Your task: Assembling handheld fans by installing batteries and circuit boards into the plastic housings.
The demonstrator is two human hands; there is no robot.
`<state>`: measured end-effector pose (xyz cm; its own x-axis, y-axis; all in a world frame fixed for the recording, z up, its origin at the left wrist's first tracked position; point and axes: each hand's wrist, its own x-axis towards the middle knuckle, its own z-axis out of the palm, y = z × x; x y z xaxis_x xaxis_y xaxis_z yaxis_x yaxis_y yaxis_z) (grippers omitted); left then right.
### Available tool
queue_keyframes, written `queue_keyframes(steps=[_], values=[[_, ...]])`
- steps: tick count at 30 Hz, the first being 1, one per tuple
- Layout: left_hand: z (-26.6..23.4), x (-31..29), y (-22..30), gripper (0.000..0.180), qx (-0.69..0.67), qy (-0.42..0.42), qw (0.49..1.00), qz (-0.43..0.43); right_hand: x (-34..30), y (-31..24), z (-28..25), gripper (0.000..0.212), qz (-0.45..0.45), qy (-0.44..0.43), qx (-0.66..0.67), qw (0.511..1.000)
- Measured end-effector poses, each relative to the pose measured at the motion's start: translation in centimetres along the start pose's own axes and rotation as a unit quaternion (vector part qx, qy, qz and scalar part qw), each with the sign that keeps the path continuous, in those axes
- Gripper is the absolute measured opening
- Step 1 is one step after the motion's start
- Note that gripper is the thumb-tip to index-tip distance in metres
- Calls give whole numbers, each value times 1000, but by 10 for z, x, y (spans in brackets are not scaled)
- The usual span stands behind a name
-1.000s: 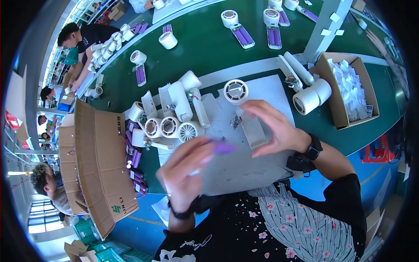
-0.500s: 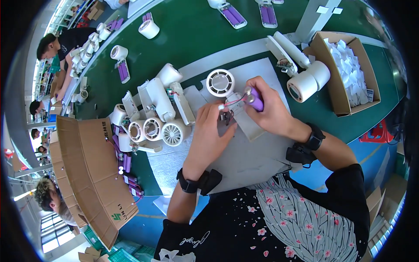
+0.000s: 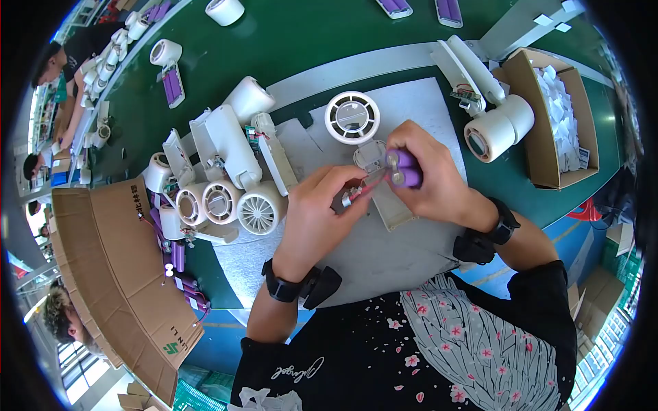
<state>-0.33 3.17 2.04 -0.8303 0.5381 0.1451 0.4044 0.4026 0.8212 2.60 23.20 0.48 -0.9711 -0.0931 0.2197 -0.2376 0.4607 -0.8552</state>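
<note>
Purple is the colour of the small cylindrical battery cell [image 3: 404, 168] that is held in the right hand [image 3: 428, 178], whose fingers are closed round it, above the middle of the grey felt work mat [image 3: 411, 246]. Thin red wires [image 3: 370, 185] run from the cell towards the left hand [image 3: 317, 212], by which a small metal part [image 3: 346, 201] at the wire end is pinched between thumb and fingertips, the other fingers being curled. Under both hands an open beige plastic half-shell of a handle [image 3: 392, 209] is lying on the mat, and the cell is not yet seated in it, so the fitting of the battery seems only begun. Just beyond the hands a round white fan grille [image 3: 352, 117] is placed, not yet joined to anything. To the left, several white plastic fan bodies [image 3: 233, 171] are gathered, of which some look assembled and some look open; it cannot be told how many are finished. More purple cells [image 3: 179, 264] are seen near the flattened brown cardboard box [image 3: 116, 274] at the left. At the far right, a white fan unit [image 3: 497, 130] is lying beside an open cardboard carton of white pieces [image 3: 558, 116].
</note>
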Motion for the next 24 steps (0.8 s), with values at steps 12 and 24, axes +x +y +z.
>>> queue_keyframes(steps=[12, 24], values=[[-1, -2, -5, 24, -14, -13, 999, 37, 3, 2, 8, 36, -172, -33, -36, 984], [-8, -4, 1, 21, -82, -31, 995, -39, 1, -2, 8, 41, -151, -45, -54, 986]])
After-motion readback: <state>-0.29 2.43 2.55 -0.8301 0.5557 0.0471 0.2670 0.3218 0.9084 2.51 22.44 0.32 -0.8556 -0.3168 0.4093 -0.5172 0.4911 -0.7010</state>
